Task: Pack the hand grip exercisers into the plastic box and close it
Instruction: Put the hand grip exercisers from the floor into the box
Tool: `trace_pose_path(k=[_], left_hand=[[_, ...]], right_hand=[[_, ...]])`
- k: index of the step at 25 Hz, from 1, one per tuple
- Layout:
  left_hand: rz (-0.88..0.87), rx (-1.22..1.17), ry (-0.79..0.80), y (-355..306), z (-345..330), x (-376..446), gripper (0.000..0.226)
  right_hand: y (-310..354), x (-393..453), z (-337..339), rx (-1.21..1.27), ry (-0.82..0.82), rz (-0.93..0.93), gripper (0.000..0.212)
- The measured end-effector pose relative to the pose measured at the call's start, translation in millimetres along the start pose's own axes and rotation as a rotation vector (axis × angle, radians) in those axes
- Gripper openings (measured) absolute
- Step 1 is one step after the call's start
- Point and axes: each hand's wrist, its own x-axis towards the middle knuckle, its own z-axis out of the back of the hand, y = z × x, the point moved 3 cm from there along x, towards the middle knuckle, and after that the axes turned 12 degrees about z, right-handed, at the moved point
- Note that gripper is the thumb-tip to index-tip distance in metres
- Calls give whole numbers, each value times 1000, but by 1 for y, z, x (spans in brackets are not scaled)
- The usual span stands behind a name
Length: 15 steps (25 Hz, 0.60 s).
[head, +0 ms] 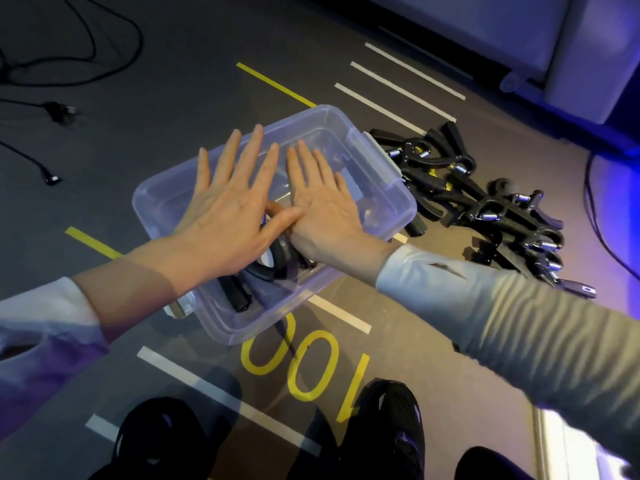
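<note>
A clear plastic box (398,199) sits on the floor in the middle of the view, with no lid on it. Both my hands lie flat over its opening, fingers spread. My left hand (228,209) covers the near left part, and my right hand (322,206) lies beside it, thumbs touching. Under my palms a few black hand grip exercisers (277,261) lie inside the box. A pile of several more black exercisers with metal springs (485,206) lies on the floor right of the box.
The grey floor carries white and yellow tape lines and a yellow "100" (304,368). Black cables (48,109) trail at the far left. A white cabinet on wheels (540,46) stands at the back right. My black shoes (384,431) are at the bottom.
</note>
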Motion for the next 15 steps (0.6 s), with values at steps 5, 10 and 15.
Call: trace_pose_path(k=[5, 10, 15], left_hand=[[-120, -85, 87, -52, 8, 1, 97], [-354, 7, 103, -123, 3, -4, 96], [-450, 81, 130, -174, -21, -3, 95]], right_hand=[[-50, -50, 40, -110, -118, -27, 79], [-118, -128, 48, -113, -308, -218, 80], [-180, -218, 10, 68, -374, -609, 78]])
